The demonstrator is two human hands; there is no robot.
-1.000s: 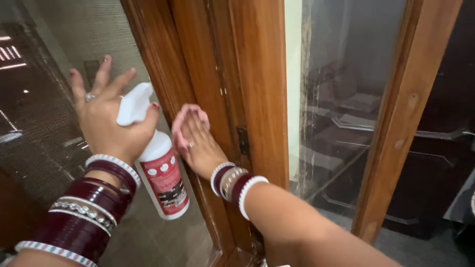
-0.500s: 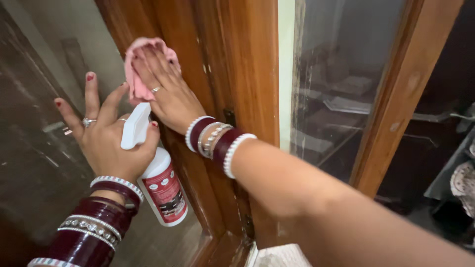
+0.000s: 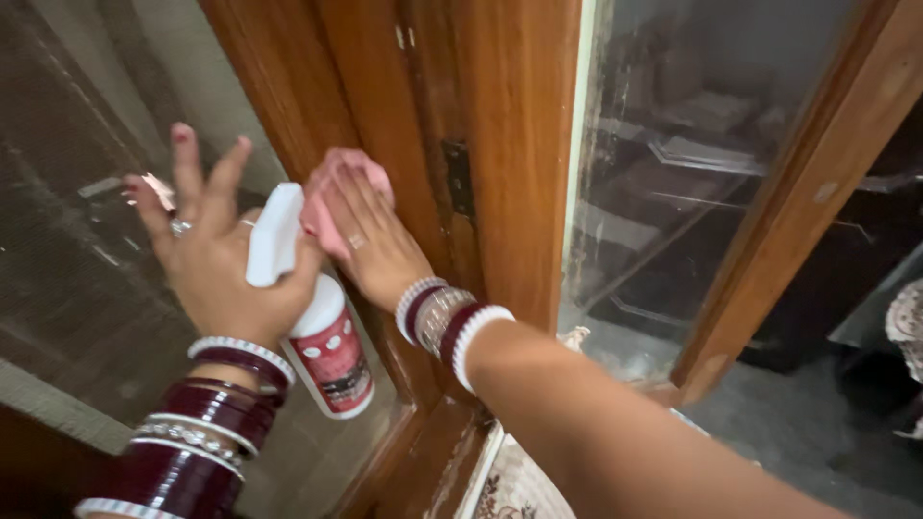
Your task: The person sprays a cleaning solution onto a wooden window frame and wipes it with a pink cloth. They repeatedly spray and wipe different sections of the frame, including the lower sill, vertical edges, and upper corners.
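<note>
A person's right hand (image 3: 370, 240) presses a pink cloth (image 3: 332, 183) flat against the wooden frame (image 3: 500, 144), fingers extended over the cloth, just left of the dark hinge (image 3: 459, 178); the left hand (image 3: 216, 259), further left of the frame, grips a white spray bottle (image 3: 317, 336) at its trigger head between thumb and palm, the other fingers splayed wide; the bottle, with a red label, hangs tilted below that hand, just beside the frame's lower part; dark red and white bangles (image 3: 207, 423) ring the left wrist, a similar set the right; glass panes (image 3: 673, 173) stand on either side of the frame.
</note>
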